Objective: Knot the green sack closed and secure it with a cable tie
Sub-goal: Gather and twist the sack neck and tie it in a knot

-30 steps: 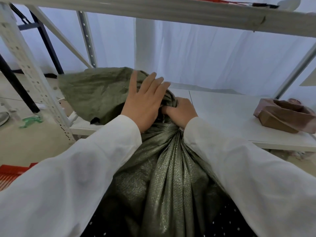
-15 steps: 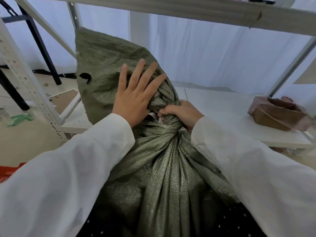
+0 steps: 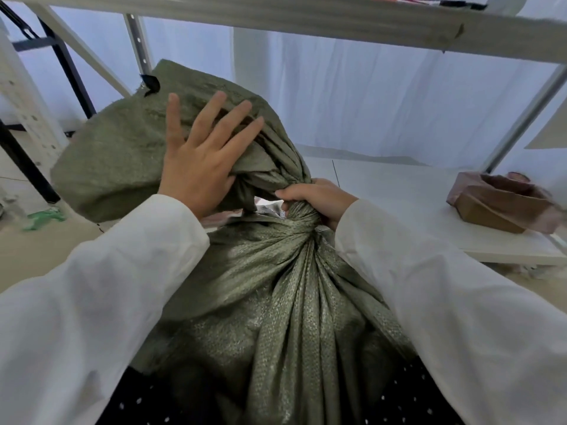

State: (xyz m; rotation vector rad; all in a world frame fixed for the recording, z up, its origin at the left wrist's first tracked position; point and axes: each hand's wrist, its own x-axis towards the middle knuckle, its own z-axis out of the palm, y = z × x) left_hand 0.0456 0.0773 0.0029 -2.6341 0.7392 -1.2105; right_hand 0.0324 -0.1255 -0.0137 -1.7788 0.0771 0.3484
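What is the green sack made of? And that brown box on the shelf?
The green sack looks like woven plastic: a fine criss-cross weave with a slight sheen along its folds. The brown box looks like matte cardboard, with flat folded panels, though blur leaves that uncertain.

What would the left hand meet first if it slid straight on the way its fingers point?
The left hand already presses the loose flap of the green woven sack; past that, probably the white curtain, depth unclear.

Green sack's (image 3: 276, 302) base cut off below; brown box (image 3: 503, 204) apparently blurred.
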